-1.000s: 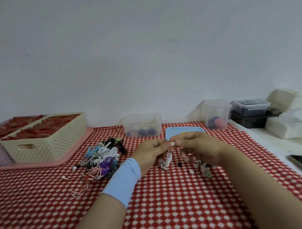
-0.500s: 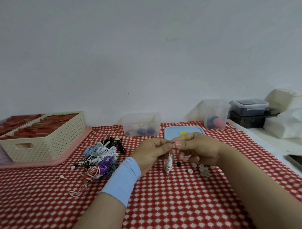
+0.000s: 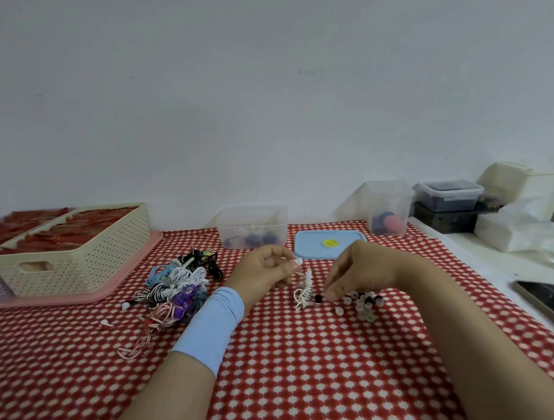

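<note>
**Earbud Pinched, Fingers at the Ear Tips**

In front of the blue lid [image 3: 330, 244], our left hand [image 3: 265, 270] pinches the white earphone [image 3: 304, 289] by its bud, and the coiled cable hangs below. Our right hand [image 3: 359, 269] curls its fingers down at the ear tips [image 3: 365, 304], also in front of the lid. We cannot tell whether it grips one.

Nothing legible anywhere. Only a round yellow sticker [image 3: 330, 243] at the middle of the blue lid [image 3: 308, 251], print on it too small and blurred to make out.
</note>
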Tool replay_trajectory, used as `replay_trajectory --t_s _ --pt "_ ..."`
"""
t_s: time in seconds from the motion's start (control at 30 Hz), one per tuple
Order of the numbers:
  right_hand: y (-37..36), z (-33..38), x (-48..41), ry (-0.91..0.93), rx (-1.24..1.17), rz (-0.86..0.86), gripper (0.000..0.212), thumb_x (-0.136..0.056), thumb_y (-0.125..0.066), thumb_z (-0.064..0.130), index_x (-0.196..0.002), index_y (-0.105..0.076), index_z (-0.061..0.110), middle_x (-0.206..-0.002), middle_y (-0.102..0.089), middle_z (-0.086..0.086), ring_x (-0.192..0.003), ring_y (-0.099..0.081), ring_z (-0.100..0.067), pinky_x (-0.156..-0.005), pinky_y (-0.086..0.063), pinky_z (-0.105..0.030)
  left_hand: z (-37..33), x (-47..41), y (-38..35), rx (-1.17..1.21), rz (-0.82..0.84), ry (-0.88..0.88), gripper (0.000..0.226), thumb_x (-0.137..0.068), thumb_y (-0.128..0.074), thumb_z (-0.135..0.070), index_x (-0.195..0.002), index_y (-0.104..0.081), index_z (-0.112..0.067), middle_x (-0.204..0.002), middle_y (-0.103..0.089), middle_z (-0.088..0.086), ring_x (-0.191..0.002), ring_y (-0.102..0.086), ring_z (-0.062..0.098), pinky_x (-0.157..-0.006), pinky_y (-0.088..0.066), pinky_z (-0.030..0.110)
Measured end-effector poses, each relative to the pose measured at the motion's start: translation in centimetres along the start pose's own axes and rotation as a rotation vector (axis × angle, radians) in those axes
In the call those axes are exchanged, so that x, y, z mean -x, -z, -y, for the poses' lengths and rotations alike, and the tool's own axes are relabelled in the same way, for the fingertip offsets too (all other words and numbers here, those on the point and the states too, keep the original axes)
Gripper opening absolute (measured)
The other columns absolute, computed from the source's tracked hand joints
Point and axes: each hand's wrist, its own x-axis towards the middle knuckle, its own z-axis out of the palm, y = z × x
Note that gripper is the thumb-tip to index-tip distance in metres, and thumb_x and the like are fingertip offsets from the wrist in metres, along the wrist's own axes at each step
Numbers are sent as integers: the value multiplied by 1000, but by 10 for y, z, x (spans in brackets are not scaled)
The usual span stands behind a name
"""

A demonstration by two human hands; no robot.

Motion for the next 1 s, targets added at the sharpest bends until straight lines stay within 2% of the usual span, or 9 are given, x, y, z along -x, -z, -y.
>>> replay_trajectory --t_s 0.1,0.2,0.3,0.4,0.53,0.67,0.77,0.9,1.0 --pt "1 2 -1 -76 134 130 21 -70 -89 38 -89 -82 37 -95 -76 22 -99 -66 0 -96 -50 -25 -1 0 2 34 34 -18 28 -90 -66 -4 -114 -69 -18 -83 -73 4 -81 -72 21 -74 -57 25" --pt "-3 3 -4 -99 212 172 19 -71 -88 37 -88 -81 40 -97 -75 25 -102 -65 -1 -101 -50 -30 -2 1 2 12 12 -12 25 -90 -65 -4 -112 -71 -15 -88 -76 9 -85 -74 20 -76 -58 25" --pt "-4 4 -3 -42 173 77 11 -75 -86 34 -85 -82 34 -86 -76 22 -86 -67 3 -83 -53 -21 -4 3 3 -11 -25 -33 20 -87 -69 -1 -102 -73 -14 -86 -75 14 -82 -74 24 -72 -59 26" --pt "-7 3 -6 68 -13 -95 3 -82 -82 25 -84 -82 22 -74 -76 9 -55 -60 -1 -61 -50 -19 -5 3 6 -65 -79 -44 21 -83 -75 -3 -103 -70 -6 -85 -74 17 -75 -74 24 -66 -60 27" --pt "-17 1 -17 125 -172 -298 7 -87 -77 16 -81 -80 17 -70 -75 7 -49 -58 -10 -55 -50 -23 -8 5 8 -152 -118 -45 20 -79 -80 -11 -97 -71 -6 -75 -75 10 -65 -72 21 -63 -60 29" --pt "-27 -1 -25 112 -178 -365 15 -90 -74 17 -77 -77 23 -78 -76 8 -47 -59 -8 -52 -48 -19 -11 7 10 -254 -105 -33 19 -75 -84 -16 -89 -74 -9 -68 -74 5 -63 -73 20 -63 -59 25" --pt "-30 -2 -28 112 -218 -392 8 -92 -72 17 -85 -77 18 -87 -77 5 -48 -59 -9 -52 -48 -17 -11 6 14 -352 -129 -51 19 -72 -86 -22 -87 -75 -16 -71 -75 -1 -65 -72 12 -64 -56 17" --pt "-33 -2 -30 117 -215 -394 9 -95 -69 18 -90 -76 21 -93 -77 4 -47 -58 -11 -51 -48 -18 -5 0 18 -566 -151 -63 36 -81 -78 -30 -116 -70 -29 -94 -69 -14 -88 -65 2 -91 -52 25" --pt "-35 0 -29 123 -225 -374 11 -95 -69 19 -89 -77 21 -92 -77 5 -48 -57 -12 -51 -48 -18 -5 0 20 -718 -146 -66 39 -92 -64 -33 -131 -59 -31 -111 -62 -13 -100 -59 8 -96 -45 27"
